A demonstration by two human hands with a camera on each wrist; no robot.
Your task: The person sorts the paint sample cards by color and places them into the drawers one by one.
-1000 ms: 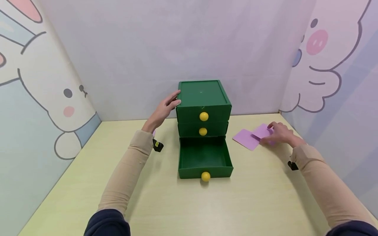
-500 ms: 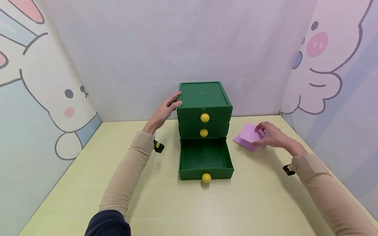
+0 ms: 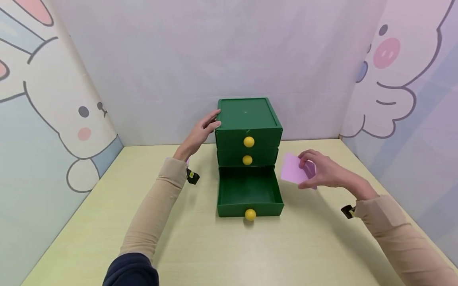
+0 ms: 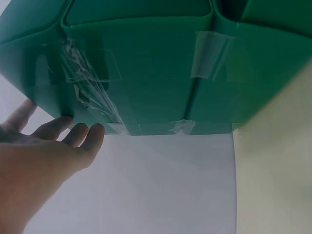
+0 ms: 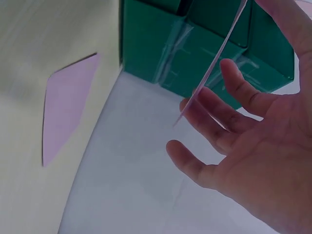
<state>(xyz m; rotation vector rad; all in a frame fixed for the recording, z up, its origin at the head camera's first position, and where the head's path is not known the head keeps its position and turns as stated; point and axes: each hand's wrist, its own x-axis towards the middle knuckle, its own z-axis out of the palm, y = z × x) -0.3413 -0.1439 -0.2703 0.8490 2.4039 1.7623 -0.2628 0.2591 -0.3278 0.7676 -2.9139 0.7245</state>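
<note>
A green three-drawer cabinet (image 3: pixel 247 115) with round yellow knobs stands against the back wall. Its bottom drawer (image 3: pixel 250 186) is pulled out, with nothing in it. My left hand (image 3: pixel 196 137) rests against the upper left side of the cabinet, fingertips at its top edge. To the right of the cabinet, my right hand (image 3: pixel 327 171) pinches a thin pink paper sheet (image 3: pixel 290 169) between thumb and fingers. The right wrist view shows that sheet nearly edge-on, and another pink sheet (image 5: pixel 68 107) lying flat on the table below.
A pale wood-look table (image 3: pixel 229 250) carries the cabinet. Cartoon-printed walls (image 3: pixel 53 119) close in both sides, with a plain pale wall (image 3: pixel 164 79) behind. Past my left wrist shows a bit of something pink (image 3: pixel 187 161). Clear tape (image 4: pixel 92 83) runs along the cabinet's side.
My right hand has lifted one pink sheet off the table and moved left with it toward the cabinet. My left hand has stayed at the cabinet.
</note>
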